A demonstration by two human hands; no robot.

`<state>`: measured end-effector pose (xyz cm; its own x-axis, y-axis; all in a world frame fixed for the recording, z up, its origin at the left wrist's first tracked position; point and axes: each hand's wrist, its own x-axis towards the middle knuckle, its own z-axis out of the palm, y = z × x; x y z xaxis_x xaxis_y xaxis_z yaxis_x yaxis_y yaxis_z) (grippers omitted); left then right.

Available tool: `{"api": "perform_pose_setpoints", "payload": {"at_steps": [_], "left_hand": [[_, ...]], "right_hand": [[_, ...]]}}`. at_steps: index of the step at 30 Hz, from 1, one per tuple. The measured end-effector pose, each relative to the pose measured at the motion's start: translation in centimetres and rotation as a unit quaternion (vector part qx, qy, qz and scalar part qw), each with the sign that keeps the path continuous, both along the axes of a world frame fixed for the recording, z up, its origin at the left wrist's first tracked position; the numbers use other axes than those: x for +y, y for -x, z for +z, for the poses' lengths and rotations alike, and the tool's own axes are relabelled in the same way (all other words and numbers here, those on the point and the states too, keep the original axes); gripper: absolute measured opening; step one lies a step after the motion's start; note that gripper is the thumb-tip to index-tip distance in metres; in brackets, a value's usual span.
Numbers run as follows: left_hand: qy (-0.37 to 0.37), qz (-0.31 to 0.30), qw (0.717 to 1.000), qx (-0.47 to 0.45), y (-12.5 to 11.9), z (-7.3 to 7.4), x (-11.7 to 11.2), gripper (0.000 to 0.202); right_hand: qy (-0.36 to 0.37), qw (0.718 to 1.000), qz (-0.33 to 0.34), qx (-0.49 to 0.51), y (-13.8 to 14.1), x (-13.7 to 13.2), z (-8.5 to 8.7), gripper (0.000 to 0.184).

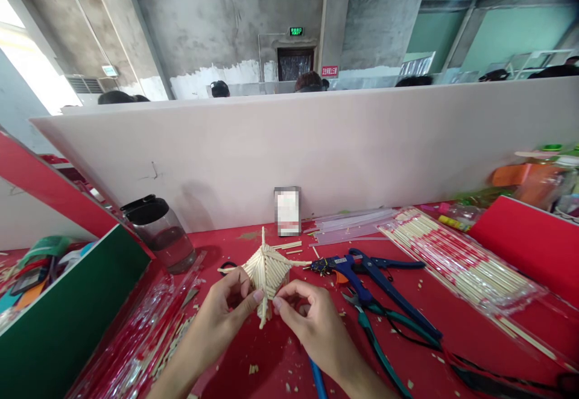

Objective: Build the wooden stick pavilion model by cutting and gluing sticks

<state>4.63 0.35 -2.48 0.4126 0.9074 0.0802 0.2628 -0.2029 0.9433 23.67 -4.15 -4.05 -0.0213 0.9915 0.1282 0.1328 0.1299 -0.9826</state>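
A small roof-shaped model made of pale wooden sticks (pixel 268 269) is held over the red table (pixel 452 332), near its middle. My left hand (pixel 225 314) grips the model from the left, thumb pressed against its lower edge. My right hand (pixel 312 320) pinches its lower right side with curled fingers. Both hands are closed on the model.
A blue glue gun (pixel 348 265) and teal-handled pliers (pixel 375 338) lie to the right. Packs of wooden sticks (pixel 461 263) lie further right, more packs (pixel 136 338) at the left. A dark-lidded jar (pixel 160 233) stands by a white partition (pixel 316 145). A green box (pixel 67 320) sits left.
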Motion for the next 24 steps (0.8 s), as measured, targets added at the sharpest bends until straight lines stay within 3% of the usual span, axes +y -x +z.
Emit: {"api": "perform_pose_setpoints", "payload": {"at_steps": [12, 24], "left_hand": [[0.004, 0.004, 1.000, -0.002, 0.00, -0.03, -0.12, 0.040], [-0.005, 0.010, 1.000, 0.002, -0.15, 0.26, -0.24, 0.040]], "right_hand": [[0.006, 0.999, 0.041, 0.011, -0.86, 0.37, 0.67, 0.018], [0.006, 1.000, 0.023, -0.003, -0.45, 0.04, 0.27, 0.016]]}}
